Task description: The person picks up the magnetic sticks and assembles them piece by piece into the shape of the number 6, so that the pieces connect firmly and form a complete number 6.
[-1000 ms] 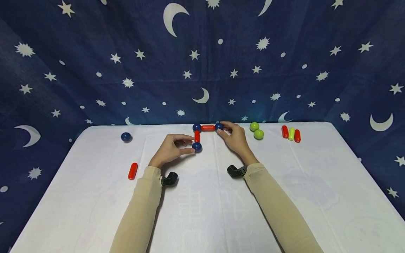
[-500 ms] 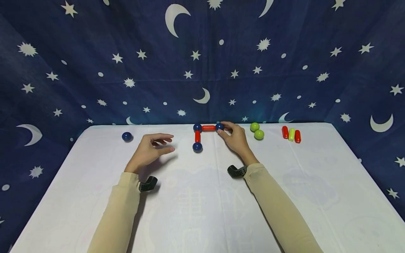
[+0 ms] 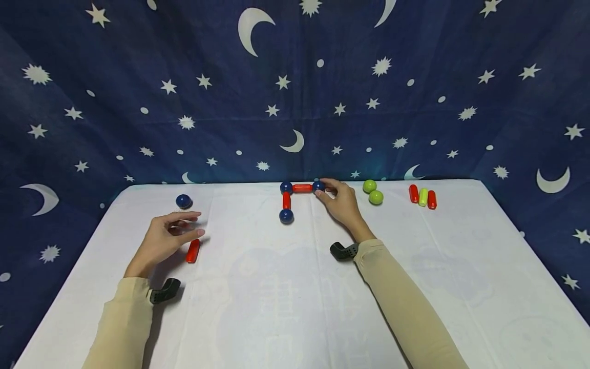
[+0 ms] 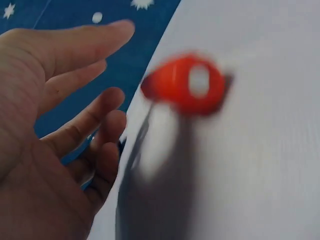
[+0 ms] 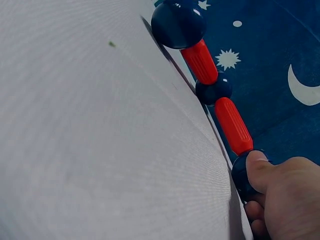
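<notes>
Three blue balls joined by two red rods form an L near the table's back edge. In the head view, the L's corner ball [image 3: 286, 188] links to a red rod [image 3: 302, 188] on the right and another red rod [image 3: 287, 200] toward the front, which ends in a blue ball [image 3: 286, 216]. My right hand [image 3: 343, 206] pinches the right end ball [image 5: 242, 174] between thumb and fingers. Over on the left, my left hand [image 3: 167, 238] holds nothing, thumb and fingers apart, just beside a loose red rod [image 3: 192, 251]. That rod looks blurred in the left wrist view, its pale end showing.
A loose blue ball [image 3: 183, 201] lies at the back left. Two green balls [image 3: 376, 197] sit right of my right hand. Farther right lie two red rods [image 3: 432, 200] with a yellow-green rod [image 3: 422, 197] between them. A starry dark blue cloth [image 3: 295, 102] hangs behind the table.
My left hand has let go of the L's front ball and moved left and toward the front, to the loose red rod. My right hand has stayed on its ball.
</notes>
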`<state>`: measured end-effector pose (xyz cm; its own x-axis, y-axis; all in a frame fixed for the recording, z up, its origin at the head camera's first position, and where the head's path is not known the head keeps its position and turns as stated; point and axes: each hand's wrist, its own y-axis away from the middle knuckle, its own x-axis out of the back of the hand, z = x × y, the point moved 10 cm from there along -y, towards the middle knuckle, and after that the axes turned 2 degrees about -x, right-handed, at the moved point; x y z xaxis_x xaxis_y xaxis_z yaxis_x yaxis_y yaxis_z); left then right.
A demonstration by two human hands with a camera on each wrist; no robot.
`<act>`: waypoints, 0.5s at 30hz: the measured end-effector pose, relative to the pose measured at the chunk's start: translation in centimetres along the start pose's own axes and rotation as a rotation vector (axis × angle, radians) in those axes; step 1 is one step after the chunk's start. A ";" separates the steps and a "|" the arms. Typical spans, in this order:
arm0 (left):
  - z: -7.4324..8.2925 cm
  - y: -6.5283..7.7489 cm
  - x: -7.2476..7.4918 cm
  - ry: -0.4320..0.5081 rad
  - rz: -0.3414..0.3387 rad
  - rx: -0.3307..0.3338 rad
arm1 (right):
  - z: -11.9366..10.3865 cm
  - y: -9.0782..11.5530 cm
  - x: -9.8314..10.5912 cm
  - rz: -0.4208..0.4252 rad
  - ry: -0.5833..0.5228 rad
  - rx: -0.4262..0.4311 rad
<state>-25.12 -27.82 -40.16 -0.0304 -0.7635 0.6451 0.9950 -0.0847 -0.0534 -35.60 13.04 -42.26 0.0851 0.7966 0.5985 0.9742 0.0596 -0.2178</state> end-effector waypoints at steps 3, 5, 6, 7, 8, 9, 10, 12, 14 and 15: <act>-1.2 0.7 0.4 -0.030 -0.010 0.005 | -0.1 0.0 0.0 0.000 -0.001 0.000; -1.7 1.1 0.6 -0.031 -0.016 0.001 | -0.1 0.0 0.0 0.001 0.001 0.002; -1.8 1.3 0.6 -0.024 -0.020 0.002 | -0.1 0.0 0.0 0.001 0.001 0.002; -1.9 1.4 0.6 -0.014 -0.029 0.005 | -0.1 0.1 0.0 0.001 0.001 0.002; -2.1 1.5 0.5 -0.007 -0.041 0.014 | 0.0 0.1 0.0 0.000 0.003 0.000; -2.2 1.6 0.5 0.000 -0.056 0.024 | 0.0 0.1 0.0 -0.001 0.003 -0.002; -2.2 1.7 0.5 0.006 -0.071 0.032 | 0.0 0.1 0.0 -0.002 0.002 -0.003; -2.2 1.8 0.3 0.016 -0.109 0.041 | 0.0 0.1 0.0 -0.004 -0.004 -0.006; -2.2 1.8 0.1 0.016 -0.144 0.038 | 0.0 0.0 0.0 -0.004 -0.007 -0.006; -2.1 1.8 0.0 0.016 -0.159 0.030 | 0.0 0.0 0.0 -0.005 -0.008 -0.006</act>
<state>-23.49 -29.29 -41.87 -0.1890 -0.7523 0.6311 0.9799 -0.1861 0.0716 -35.60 13.03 -42.27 0.0788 0.8014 0.5930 0.9758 0.0599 -0.2105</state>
